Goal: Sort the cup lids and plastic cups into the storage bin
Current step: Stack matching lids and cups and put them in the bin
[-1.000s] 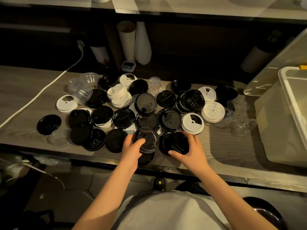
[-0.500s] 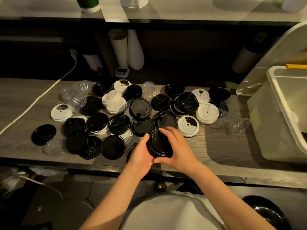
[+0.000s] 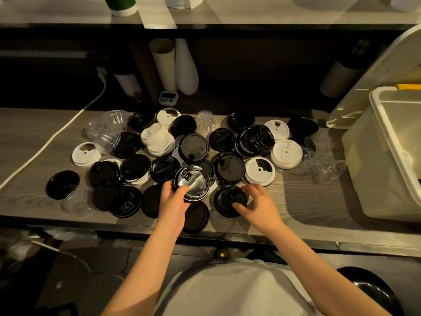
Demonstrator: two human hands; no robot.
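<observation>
The person's left hand [image 3: 172, 201] and right hand [image 3: 258, 205] are bare, as are both forearms with no sleeves, watch or rings showing, and a plain white top [image 3: 234, 290] covers the torso below.

So there's a white cable [image 3: 75, 119] running diagonally across the counter's [image 3: 296, 201] left end up to a plug at the back. Tucked along the back edge is a little white timer [image 3: 168, 98], with a cardboard tube [image 3: 164, 65] and a white vase [image 3: 187, 69] standing just behind it. On the shelf [image 3: 250, 14] above, a green cup [image 3: 121, 4] sits near the left.
</observation>
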